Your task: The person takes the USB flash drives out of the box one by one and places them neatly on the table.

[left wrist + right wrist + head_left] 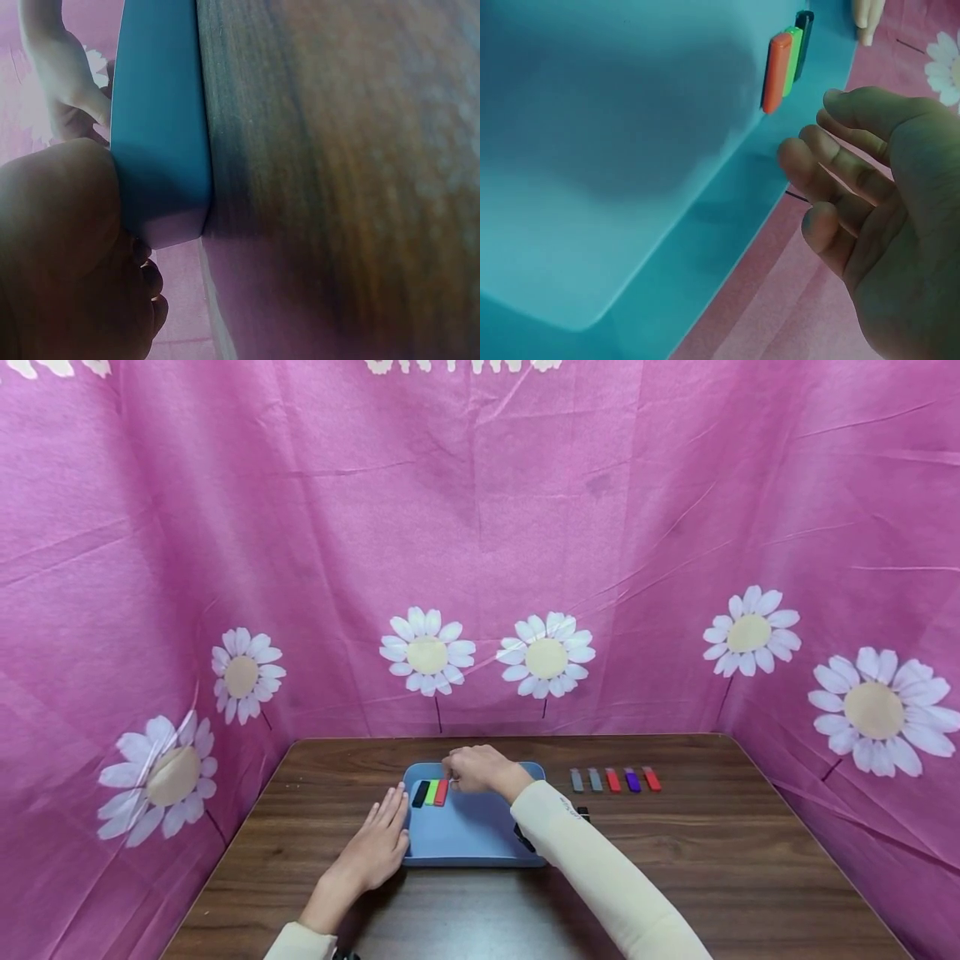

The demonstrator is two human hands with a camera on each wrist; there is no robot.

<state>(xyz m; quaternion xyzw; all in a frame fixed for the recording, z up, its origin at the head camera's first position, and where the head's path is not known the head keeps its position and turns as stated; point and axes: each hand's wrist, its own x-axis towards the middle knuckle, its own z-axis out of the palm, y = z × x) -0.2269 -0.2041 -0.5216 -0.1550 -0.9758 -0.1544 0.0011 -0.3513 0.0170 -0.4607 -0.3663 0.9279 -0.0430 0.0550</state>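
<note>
A shallow blue tray (476,835) lies on the table. Inside it, near its left wall, a black stick (422,793), a green stick (432,792) and an orange-red stick (441,792) stand side by side; they are small and oblong, of a kind I cannot tell. My left hand (378,843) rests along the tray's left side, fingers straight. Over the tray's far part, just right of the sticks, hovers my right hand (483,770). In the right wrist view, that hand's fingers (799,166) are loosely bent, apart from the sticks, with nothing visible between them.
Right of the tray, a row of several similar pieces with pale ends lies on the table: grey ones (577,781), red ones (613,781) and a purple one (632,780). A pink curtain (480,543) with daisies surrounds the wooden table (712,860).
</note>
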